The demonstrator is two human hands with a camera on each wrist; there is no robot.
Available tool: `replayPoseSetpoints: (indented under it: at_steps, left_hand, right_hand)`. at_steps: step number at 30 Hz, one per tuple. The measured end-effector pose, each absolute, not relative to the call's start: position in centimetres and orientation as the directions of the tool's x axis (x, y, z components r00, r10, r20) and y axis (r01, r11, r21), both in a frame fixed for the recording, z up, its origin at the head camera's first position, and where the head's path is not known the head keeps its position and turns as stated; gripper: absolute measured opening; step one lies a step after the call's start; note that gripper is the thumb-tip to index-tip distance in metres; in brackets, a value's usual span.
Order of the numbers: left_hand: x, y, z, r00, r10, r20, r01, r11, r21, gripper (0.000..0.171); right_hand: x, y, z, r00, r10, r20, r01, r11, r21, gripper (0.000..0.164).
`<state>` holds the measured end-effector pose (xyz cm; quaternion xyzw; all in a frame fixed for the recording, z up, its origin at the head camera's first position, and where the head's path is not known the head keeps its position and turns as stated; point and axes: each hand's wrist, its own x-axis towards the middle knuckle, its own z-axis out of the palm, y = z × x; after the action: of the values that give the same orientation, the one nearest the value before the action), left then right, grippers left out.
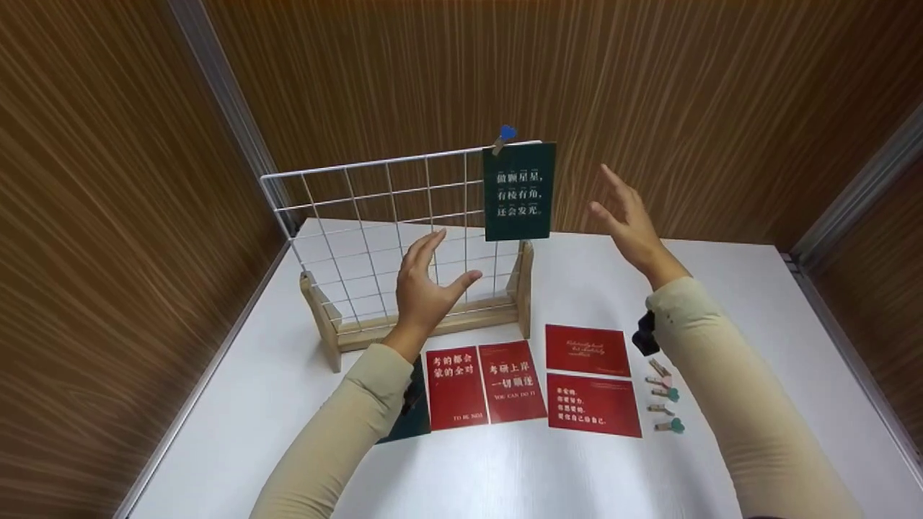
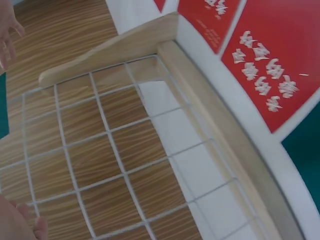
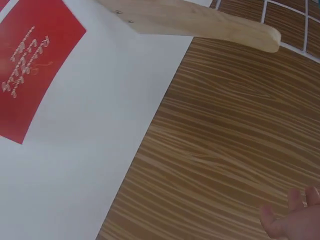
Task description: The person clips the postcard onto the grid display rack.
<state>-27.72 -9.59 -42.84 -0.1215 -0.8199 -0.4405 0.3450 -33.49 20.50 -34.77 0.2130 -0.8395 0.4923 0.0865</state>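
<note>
A dark green card (image 1: pixel 519 202) with white writing hangs at the right end of a white wire grid (image 1: pixel 375 216). A small wooden clothespin (image 1: pixel 502 137) with a blue heart pins it to the top wire. My left hand (image 1: pixel 425 292) is in front of the grid, thumb spread from the fingers, with nothing in it. To the right of the green card, my right hand (image 1: pixel 633 229) hovers in the air, also spread and holding nothing. The grid stands in a wooden base (image 1: pixel 461 318) with an upright at each end.
Red cards (image 1: pixel 456 389) lie in front of the base, with another dark green card (image 1: pixel 414 414) partly hidden by the left sleeve. Two more red cards (image 1: pixel 588 351) lie further right. Several small clothespins (image 1: pixel 665 394) sit beside the right sleeve. Wood-grain panels (image 1: pixel 577 79) enclose the white table.
</note>
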Motion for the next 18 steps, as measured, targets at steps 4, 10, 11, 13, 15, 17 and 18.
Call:
replayPoseSetpoints:
  at_steps: [4,10,11,13,15,17,18]
  left_hand:
    - [-27.3,-10.2,-43.8,-0.747,-0.102,0.657,0.492,0.58,0.649,0.078]
    - [-26.6,-10.8,-45.2,-0.777,-0.113,0.619,0.457,0.577,0.678,0.077]
    - [-26.5,-10.9,-45.4,-0.781,-0.114,0.614,0.45,0.578,0.68,0.077]
    - [-26.3,-11.0,-45.8,-0.787,-0.113,0.606,0.443,0.581,0.683,0.077]
    - [-26.1,-11.2,-46.2,-0.791,-0.111,0.602,0.44,0.58,0.685,0.077]
    - [-25.8,-11.4,-46.7,-0.794,-0.112,0.597,0.435,0.581,0.688,0.077]
    - [-25.7,-11.5,-46.9,-0.794,-0.111,0.598,0.436,0.582,0.686,0.076]
  right_hand:
    - [-35.2,22.6,-37.4,-0.901,-0.266,0.342,-0.43,0.447,-0.785,0.066]
    - [-35.8,24.7,-39.8,-0.92,-0.237,0.311,-0.39,0.484,-0.784,0.067]
    - [-35.8,25.0,-40.1,-0.923,-0.234,0.305,-0.383,0.486,-0.785,0.068]
    - [-35.6,25.5,-40.6,-0.928,-0.228,0.295,-0.371,0.496,-0.785,0.068]
    - [-35.4,25.9,-41.2,-0.933,-0.221,0.284,-0.358,0.505,-0.785,0.069]
    - [-35.2,26.4,-41.7,-0.939,-0.214,0.27,-0.343,0.516,-0.785,0.069]
    - [-35.2,26.7,-42.0,-0.943,-0.209,0.26,-0.332,0.524,-0.784,0.069]
